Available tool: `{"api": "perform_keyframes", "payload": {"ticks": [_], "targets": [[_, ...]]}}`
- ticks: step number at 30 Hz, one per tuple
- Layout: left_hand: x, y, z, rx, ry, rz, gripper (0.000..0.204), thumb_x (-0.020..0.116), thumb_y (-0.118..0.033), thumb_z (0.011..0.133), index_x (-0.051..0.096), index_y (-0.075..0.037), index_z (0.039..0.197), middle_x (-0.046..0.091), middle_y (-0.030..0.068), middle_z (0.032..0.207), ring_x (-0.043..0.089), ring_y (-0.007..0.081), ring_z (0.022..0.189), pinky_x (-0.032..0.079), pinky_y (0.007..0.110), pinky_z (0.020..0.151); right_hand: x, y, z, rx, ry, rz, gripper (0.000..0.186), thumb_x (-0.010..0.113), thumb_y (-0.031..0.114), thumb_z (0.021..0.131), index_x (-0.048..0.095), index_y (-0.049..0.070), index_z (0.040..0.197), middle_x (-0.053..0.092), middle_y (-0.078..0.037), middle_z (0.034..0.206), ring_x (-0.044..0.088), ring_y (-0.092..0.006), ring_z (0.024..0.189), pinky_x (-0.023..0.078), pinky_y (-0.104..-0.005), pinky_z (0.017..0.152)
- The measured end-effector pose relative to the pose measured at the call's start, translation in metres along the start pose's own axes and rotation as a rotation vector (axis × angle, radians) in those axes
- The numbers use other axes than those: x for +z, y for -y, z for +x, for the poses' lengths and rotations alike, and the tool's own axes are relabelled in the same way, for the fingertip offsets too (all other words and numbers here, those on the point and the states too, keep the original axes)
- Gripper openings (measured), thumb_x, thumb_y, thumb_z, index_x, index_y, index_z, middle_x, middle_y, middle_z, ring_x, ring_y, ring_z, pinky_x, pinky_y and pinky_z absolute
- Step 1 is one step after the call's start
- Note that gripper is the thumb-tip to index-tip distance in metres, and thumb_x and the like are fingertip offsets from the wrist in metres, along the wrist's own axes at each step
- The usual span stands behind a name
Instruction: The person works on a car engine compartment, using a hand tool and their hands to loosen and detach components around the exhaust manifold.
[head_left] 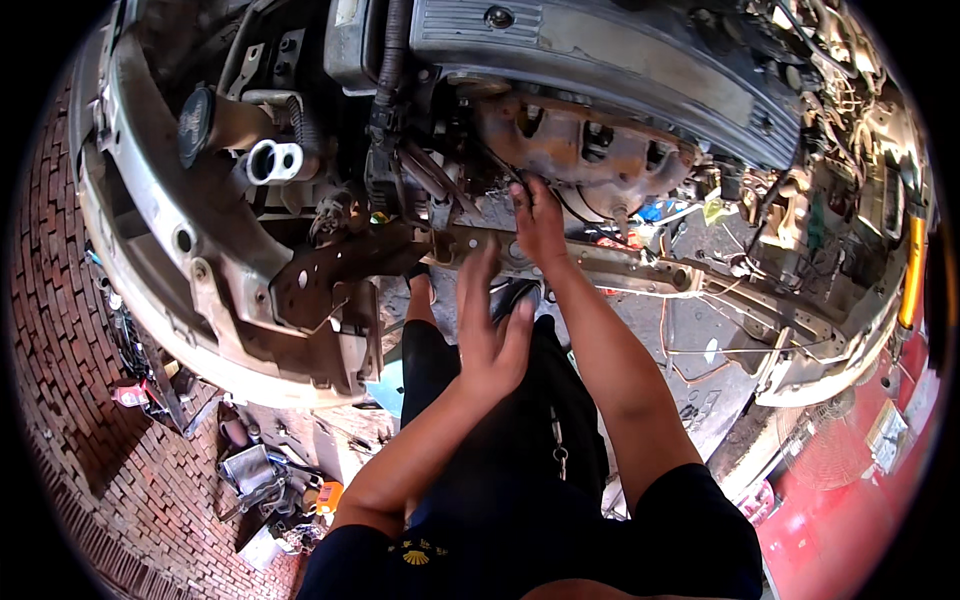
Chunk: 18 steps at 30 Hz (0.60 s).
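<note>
My right hand (pixel 542 225) reaches up to the engine, just below the rusty exhaust manifold (pixel 560 140). Its thumb and fingers are closed on a thin dark cable (pixel 580 216), which runs past the manifold's lower side. Lower and to the left, my left hand (pixel 492 335) hangs in the air in front of the metal crossmember (pixel 640 272). Its fingers are spread and hold nothing; their tips are slightly blurred. Above the manifold lies the grey ribbed engine cover (pixel 620 60).
A bare curved body frame (pixel 150 200) surrounds the engine bay on the left. A capped filler neck (pixel 215 125) stands there. Tools and parts (pixel 265 480) lie on the brick floor (pixel 160 500). At right are a yellow-orange bar (pixel 912 270), a fan grille (pixel 825 440) and a red surface (pixel 840 530).
</note>
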<state>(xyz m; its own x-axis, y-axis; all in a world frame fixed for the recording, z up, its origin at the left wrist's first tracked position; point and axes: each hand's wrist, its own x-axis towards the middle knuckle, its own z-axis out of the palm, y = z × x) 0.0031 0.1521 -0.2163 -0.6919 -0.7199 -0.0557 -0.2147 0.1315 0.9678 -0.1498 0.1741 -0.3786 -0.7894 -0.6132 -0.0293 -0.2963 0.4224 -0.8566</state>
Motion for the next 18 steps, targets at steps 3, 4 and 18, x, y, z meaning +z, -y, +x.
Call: {"api": "perform_keyframes", "payload": {"ticks": [3,4,18], "targets": [[0.034,0.036,0.042,0.077,-0.045,0.038,0.072,0.059,-0.022,0.101,0.026,0.005,0.158,0.038,0.0238,0.158,0.038,0.0348,0.146,0.028,0.042,0.121,0.012,-0.016,0.007,0.027,-0.047,0.091,0.027,0.063,0.027,0.102,0.065,0.006,0.118,0.071,-0.023,0.097,0.069,-0.0402,0.086,0.053,-0.0441,0.076],[0.046,0.043,0.052,0.060,-0.084,-0.012,0.071,0.057,-0.025,0.102,0.027,0.005,0.158,0.038,0.0235,0.159,0.037,0.0343,0.147,0.027,0.042,0.121,0.015,-0.026,0.011,0.007,-0.049,0.102,0.027,0.064,0.027,0.102,0.066,0.006,0.117,0.071,-0.022,0.094,0.069,-0.0357,0.085,0.053,-0.0419,0.076],[0.078,0.057,0.117,-0.055,-0.240,-0.753,0.061,0.042,-0.041,0.109,0.037,0.001,0.153,0.047,0.0136,0.150,0.044,0.0220,0.133,0.031,0.035,0.113,0.005,-0.016,0.020,0.421,-0.089,0.441,0.018,0.072,0.012,0.095,0.071,-0.001,0.108,0.073,-0.007,0.098,0.067,-0.0144,0.084,0.053,-0.0304,0.078]]}}
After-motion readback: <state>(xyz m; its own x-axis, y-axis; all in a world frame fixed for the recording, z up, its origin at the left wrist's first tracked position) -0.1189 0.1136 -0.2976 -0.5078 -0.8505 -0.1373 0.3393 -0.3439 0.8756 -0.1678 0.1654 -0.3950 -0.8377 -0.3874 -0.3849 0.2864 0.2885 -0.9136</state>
